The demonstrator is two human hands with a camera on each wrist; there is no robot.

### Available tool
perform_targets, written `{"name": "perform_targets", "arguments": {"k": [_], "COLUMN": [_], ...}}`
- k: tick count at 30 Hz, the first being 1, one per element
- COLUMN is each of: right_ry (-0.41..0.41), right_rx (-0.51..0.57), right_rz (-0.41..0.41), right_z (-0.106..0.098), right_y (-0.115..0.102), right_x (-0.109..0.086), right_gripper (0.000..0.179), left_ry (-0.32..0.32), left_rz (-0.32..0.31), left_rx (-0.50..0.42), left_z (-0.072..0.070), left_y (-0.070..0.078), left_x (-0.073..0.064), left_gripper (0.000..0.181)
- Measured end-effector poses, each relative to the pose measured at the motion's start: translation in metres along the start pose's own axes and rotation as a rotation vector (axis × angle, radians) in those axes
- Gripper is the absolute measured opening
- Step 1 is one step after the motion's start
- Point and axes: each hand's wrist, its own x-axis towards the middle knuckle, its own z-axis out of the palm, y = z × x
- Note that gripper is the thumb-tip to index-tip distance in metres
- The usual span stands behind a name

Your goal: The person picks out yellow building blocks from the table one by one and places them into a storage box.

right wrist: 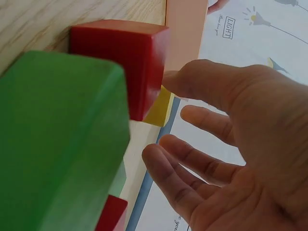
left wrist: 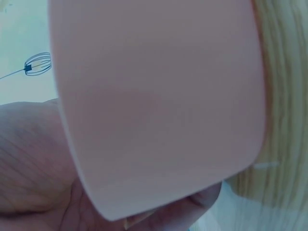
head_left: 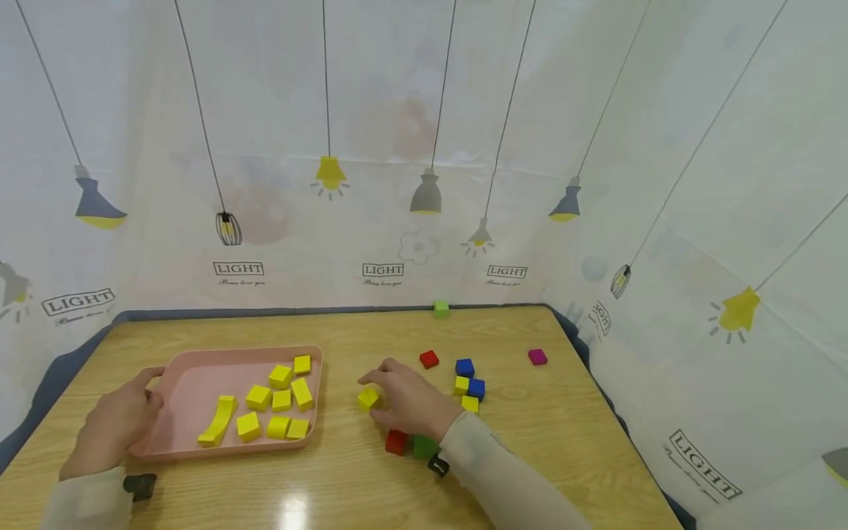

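At the left of the head view, my left hand point(head_left: 115, 419) grips the left end of a pink tray point(head_left: 199, 453). Its smooth pink wall point(left wrist: 159, 106) fills most of the left wrist view. Several yellow blocks point(head_left: 258, 397) lie in the tray, one of them a curved strip point(head_left: 218, 421). Right of the tray, my right hand point(head_left: 411, 397) is over the table with thumb and index finger around a yellow cube point(head_left: 368, 399). In the right wrist view the thumb is right at this cube point(right wrist: 159, 109), the index fingertip a small gap away, and the other fingers are spread.
A red block point(head_left: 396, 442) and a green block point(head_left: 425, 447) lie below my right wrist. Beyond the hand are blue blocks point(head_left: 465, 367), two yellow cubes point(head_left: 470, 403) and a red block point(head_left: 429, 359). A magenta block point(head_left: 537, 357) and a light green cube point(head_left: 441, 309) lie farther off.
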Motion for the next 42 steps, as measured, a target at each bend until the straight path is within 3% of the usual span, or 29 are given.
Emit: {"name": "perform_targets", "arguments": {"k": [9, 21, 31, 42], "right_ry": [-0.025, -0.040, -0.052, -0.007], "right_rx": [0.013, 0.005, 0.001, -0.046], "right_rz": [0.029, 0.016, 0.004, -0.047], "right_z": [0.002, 0.003, 0.003, -0.005], "right_y": [-0.009, -0.017, -0.024, -0.040], "right_x": [0.011, 0.022, 0.030, 0.039], "right_gripper": [0.051, 0.035, 0.032, 0.033], "left_ry": [-0.008, -0.004, -0.014, -0.022], "left_rz": [-0.027, 0.001, 0.001, -0.026], "left_rx": [-0.020, -0.022, -0.027, -0.018], "left_z": [0.000, -0.003, -0.003, -0.004], "left_y": [0.003, 0.001, -0.001, 0.004], "left_x": [-0.001, 0.000, 0.002, -0.002], "left_gripper": [0.060, 0.060, 0.061, 0.061]}}
